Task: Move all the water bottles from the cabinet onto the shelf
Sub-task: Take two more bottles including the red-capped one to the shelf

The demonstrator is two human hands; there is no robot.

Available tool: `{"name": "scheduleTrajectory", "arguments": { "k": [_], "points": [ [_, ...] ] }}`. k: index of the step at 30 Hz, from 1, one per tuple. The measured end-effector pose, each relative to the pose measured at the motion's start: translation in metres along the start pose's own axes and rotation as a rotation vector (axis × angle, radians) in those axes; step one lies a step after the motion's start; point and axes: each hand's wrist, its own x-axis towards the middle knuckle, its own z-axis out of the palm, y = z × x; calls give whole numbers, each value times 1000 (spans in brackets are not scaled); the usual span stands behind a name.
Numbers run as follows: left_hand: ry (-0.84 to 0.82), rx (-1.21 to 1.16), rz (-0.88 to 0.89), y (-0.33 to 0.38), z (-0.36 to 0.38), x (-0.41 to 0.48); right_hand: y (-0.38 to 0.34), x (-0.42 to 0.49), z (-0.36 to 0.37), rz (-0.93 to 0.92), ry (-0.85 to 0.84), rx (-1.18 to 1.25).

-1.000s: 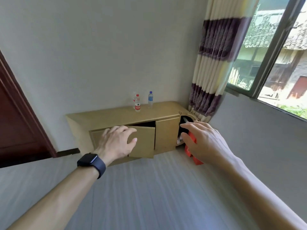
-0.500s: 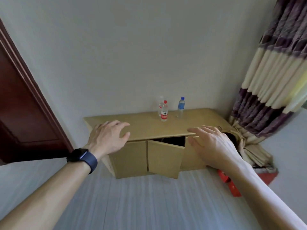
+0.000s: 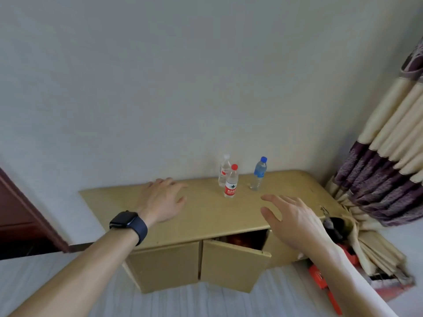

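Note:
Three water bottles stand upright near the back of the low yellow cabinet's top (image 3: 206,213): a red-capped bottle with a red label (image 3: 231,184), a clear white-capped bottle (image 3: 223,168) just behind it, and a blue-capped bottle (image 3: 259,173) to the right. My left hand (image 3: 163,201), with a dark watch on the wrist, hovers open over the top, left of the bottles. My right hand (image 3: 290,217) is open too, fingers spread, above the front right of the top, short of the blue-capped bottle. Neither hand holds anything.
The cabinet's middle door (image 3: 233,265) hangs ajar, showing a dark inside with something reddish. A striped purple and cream curtain (image 3: 384,179) bunches at the right end. Red objects (image 3: 320,277) lie on the floor beside it. A dark wooden door (image 3: 20,216) is at the left.
The view has come closer and higher over the cabinet. Both hands rose from the door fronts to above the top, toward the bottles. The bottles have not moved.

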Motion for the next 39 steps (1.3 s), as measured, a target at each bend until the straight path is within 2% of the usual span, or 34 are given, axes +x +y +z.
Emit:
{"name": "scheduleTrajectory", "arguments": {
  "k": [9,17,23,27,32,35,39],
  "points": [
    [-87,12,133,-17,27,174,3,152,45,164,-88,7],
    [-206,50,170,-4,92,334,40,318,122,242,-224,44],
    [-362,85,158,18,157,421,61,412,201,262,-356,50],
    [-371,100,172,27,184,463,65,431,244,314,-425,60],
    [-426,109,328,37,212,509,68,428,265,352,-350,117],
    [-391,228,450,41,225,515,75,430,267,391,-330,124],
    [-377,386,496,40,227,513,75,425,264,433,-305,136]
  ]
}}
